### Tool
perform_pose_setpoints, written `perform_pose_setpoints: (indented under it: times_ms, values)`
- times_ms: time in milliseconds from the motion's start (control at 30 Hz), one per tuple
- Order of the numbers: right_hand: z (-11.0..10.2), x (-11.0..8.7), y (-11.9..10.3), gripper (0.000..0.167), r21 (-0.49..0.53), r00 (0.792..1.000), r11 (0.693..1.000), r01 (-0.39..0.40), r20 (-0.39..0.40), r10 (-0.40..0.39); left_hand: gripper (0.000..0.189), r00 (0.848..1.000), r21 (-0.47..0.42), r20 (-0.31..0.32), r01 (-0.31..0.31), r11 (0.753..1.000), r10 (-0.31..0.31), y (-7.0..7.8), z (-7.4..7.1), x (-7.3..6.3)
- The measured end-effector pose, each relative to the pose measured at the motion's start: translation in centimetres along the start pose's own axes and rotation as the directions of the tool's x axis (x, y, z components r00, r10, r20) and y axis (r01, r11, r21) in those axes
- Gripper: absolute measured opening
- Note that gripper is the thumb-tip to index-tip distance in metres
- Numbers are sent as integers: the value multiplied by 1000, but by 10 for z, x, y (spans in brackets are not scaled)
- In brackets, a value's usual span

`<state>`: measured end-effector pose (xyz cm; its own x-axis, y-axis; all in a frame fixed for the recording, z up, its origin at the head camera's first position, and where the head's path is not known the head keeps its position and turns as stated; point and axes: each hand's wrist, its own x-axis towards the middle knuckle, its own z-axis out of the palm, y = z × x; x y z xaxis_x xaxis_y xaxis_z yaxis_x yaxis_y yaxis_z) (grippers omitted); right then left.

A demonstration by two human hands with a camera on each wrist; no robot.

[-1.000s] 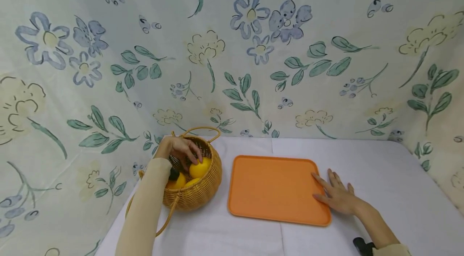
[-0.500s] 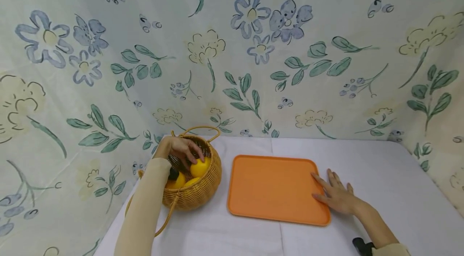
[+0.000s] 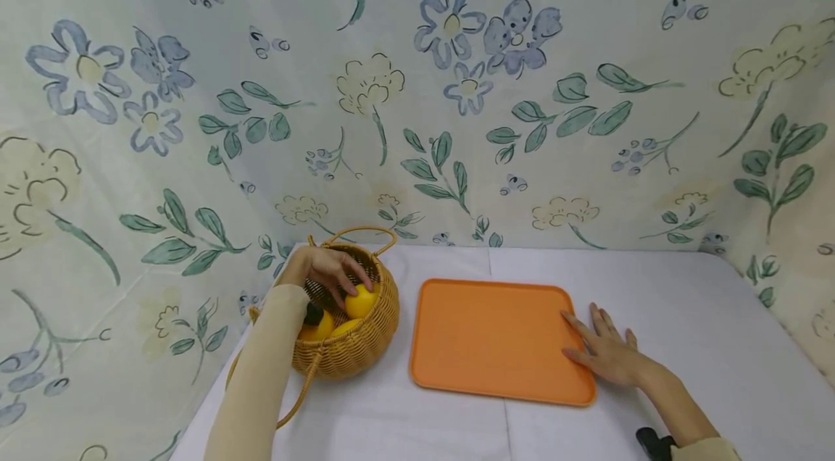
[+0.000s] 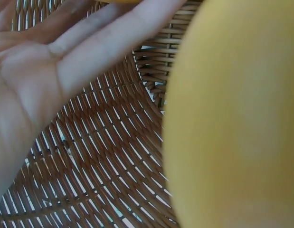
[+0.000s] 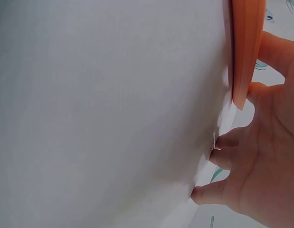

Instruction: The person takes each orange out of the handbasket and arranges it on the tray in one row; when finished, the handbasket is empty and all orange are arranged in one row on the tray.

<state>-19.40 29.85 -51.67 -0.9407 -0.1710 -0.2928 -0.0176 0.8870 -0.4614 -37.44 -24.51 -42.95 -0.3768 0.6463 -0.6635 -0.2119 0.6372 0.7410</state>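
In the head view, my left hand (image 3: 335, 272) reaches into a round wicker basket (image 3: 365, 356). Its fingertips touch a smooth yellow fruit (image 3: 360, 303), possibly a lemon. More yellow fruit (image 3: 316, 330) lies lower in the basket, partly behind the wrist. The left wrist view shows the fingers (image 4: 109, 45) nearly straight, reaching toward fruit at the top edge, while another yellow fruit (image 4: 237, 118) fills the right side. My right hand (image 3: 609, 356) lies spread at the right edge of an orange tray (image 3: 489, 341), thumb and a finger on the rim, other fingertips on the tablecloth.
The basket's handle loops (image 3: 362, 231) rise at its back and hang at its front. A white cloth (image 3: 417, 432) covers the table. Behind stands a floral curtain (image 3: 417, 120), which also runs along both sides. The tray lies to the right of the basket.
My left fingertips have shifted slightly to the right over the yellow fruit. The right hand, the tray and the basket look the same.
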Motion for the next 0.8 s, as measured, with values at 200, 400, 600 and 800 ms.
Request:
perform_pose_setpoints:
  times_ms: [200,400,600,800]
  values:
    - [0,-2,-2,87,0,1000,1000,8,-10,-8,26,1000,-15,-8,26,1000,-26,2,1,1]
    - [0,-1,-2,87,0,1000,1000,0,-1,0,22,999,-1,-1,42,999,-42,1,-1,0]
    - [0,-1,-3,88,-2,1000,1000,-4,7,4,21,999,11,22,42,999,-42,1,-2,1]
    - [1,0,-1,88,-6,1000,1000,3,-8,-4,33,999,16,38,29,999,-30,2,-3,0]
